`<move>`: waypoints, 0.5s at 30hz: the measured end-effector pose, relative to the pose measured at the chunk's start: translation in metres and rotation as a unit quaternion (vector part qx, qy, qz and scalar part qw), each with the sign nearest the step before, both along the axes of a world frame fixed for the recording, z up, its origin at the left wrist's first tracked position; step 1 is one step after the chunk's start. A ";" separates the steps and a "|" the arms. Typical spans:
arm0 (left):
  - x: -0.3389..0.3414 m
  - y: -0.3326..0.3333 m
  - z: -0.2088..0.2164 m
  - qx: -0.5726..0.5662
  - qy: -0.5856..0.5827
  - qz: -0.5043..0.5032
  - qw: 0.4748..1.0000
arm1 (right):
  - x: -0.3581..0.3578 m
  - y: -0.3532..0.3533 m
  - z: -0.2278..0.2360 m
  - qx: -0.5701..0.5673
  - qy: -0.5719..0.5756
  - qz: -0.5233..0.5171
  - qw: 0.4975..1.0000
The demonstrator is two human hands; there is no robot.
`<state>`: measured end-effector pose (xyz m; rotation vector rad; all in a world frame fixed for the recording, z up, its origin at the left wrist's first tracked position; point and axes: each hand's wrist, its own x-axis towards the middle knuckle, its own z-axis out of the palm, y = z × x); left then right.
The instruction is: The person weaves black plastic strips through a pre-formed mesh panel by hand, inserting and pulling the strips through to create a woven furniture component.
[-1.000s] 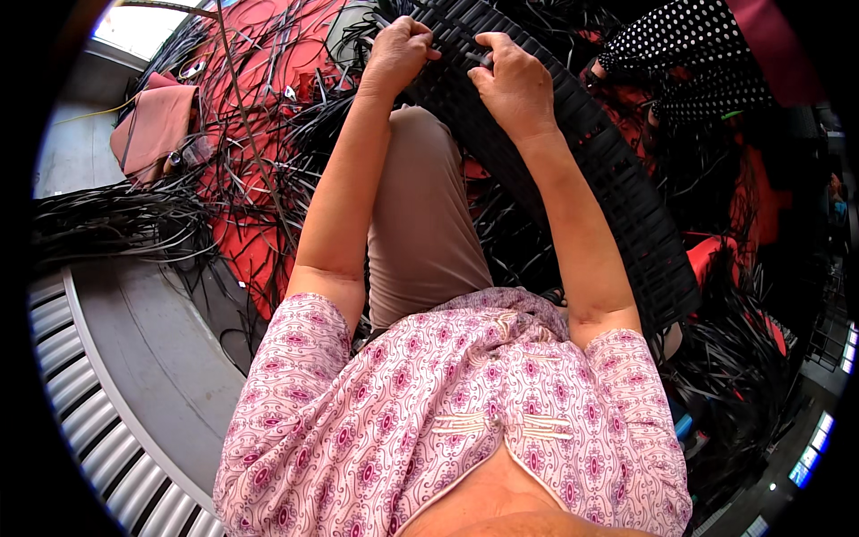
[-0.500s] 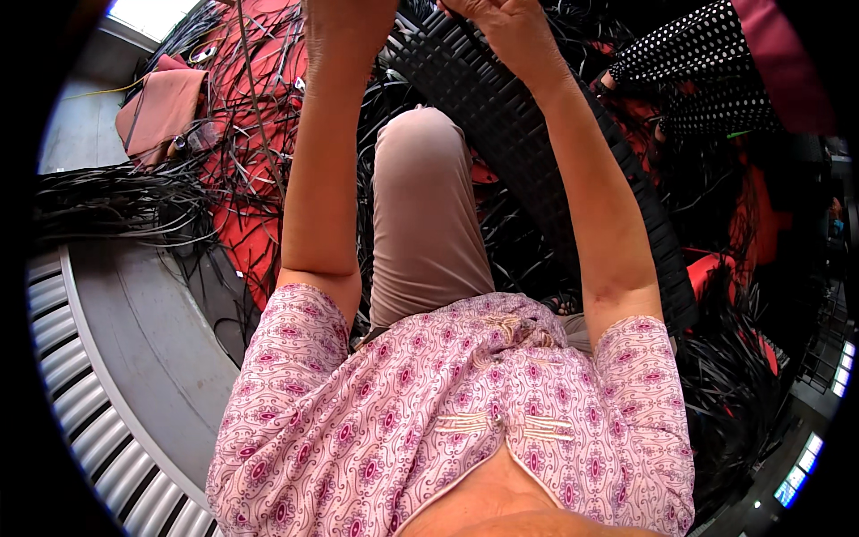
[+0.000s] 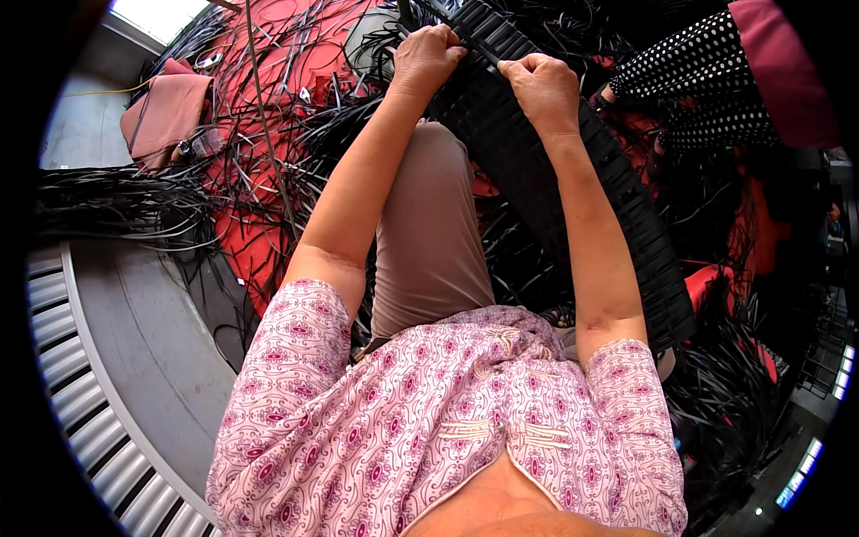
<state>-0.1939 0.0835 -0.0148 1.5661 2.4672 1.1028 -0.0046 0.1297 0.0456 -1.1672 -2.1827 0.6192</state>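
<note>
A long, curved black woven panel point(image 3: 528, 170) of flat strips slants from the top middle down to the right, beside my raised knee. My left hand point(image 3: 426, 61) is closed at the left of its far end, fingertips pinched on a black strip point(image 3: 479, 46). Just to the right, my right hand point(image 3: 544, 92) is closed too, thumb and forefinger pinching near the same strip at the weave. The fingertips partly cover the strip, and black on black makes its course hard to follow.
Loose black strips point(image 3: 268, 170) lie tangled over a red surface point(image 3: 246, 215) at the left. A bundle of strips point(image 3: 125, 206) hangs over a grey ledge. Beyond the panel, at the right, stands a person in polka-dot trousers point(image 3: 689, 72). A folded pinkish cloth point(image 3: 170, 112) lies far left.
Both hands have come down and nearer to me from the top edge. My left hand has also moved right, closer to the panel. The panel's far end now shows more.
</note>
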 end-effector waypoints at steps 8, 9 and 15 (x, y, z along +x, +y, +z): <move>-0.002 0.001 -0.007 0.032 0.023 -0.028 0.999 | -0.012 -0.005 -0.001 0.011 -0.079 -0.026 0.996; -0.001 0.000 -0.007 0.033 0.021 -0.027 0.999 | -0.014 -0.006 -0.002 0.024 -0.084 -0.028 0.996; 0.001 0.003 -0.013 0.046 0.036 -0.029 0.998 | -0.027 -0.004 -0.009 0.051 -0.110 -0.032 0.992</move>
